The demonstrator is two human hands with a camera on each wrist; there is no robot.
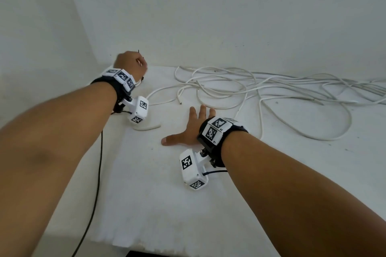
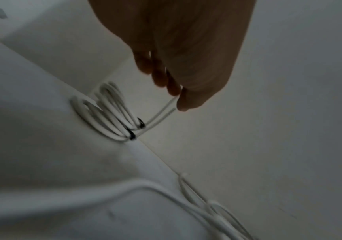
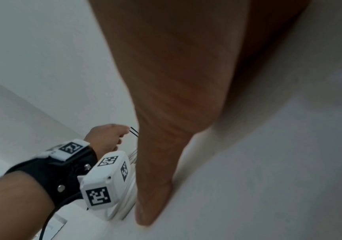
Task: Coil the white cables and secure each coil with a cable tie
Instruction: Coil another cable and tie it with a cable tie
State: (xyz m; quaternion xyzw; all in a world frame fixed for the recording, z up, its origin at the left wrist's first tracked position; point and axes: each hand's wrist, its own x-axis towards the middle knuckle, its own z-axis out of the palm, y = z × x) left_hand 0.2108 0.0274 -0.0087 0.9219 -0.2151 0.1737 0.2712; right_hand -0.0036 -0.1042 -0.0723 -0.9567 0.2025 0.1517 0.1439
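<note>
right hand [image 1: 189,129]: centre of the head view, nearest; laid flat on the white bench [image 1: 146,183], fingers straight and spread, thumb out toward frame left, holding nothing. tracking blocks strapped at both wrists.

left hand [image 1: 130,63]: upper left of the head view, at the far bench edge by the wall; fingers curled, pinching white cable strands, seen in the left wrist view. thin black tie ends [image 3: 134,130] projecting past the knuckles in the right wrist view.

coiled white cables [image 2: 106,113]: centre left of the left wrist view, just below the left hand, against the wall; bound with black cable ties [image 2: 132,135].

loose white cables [image 1: 261,89]: upper right of the head view, beyond the right hand, sprawled in uncoiled loops along the wall to the frame's right edge.
</note>
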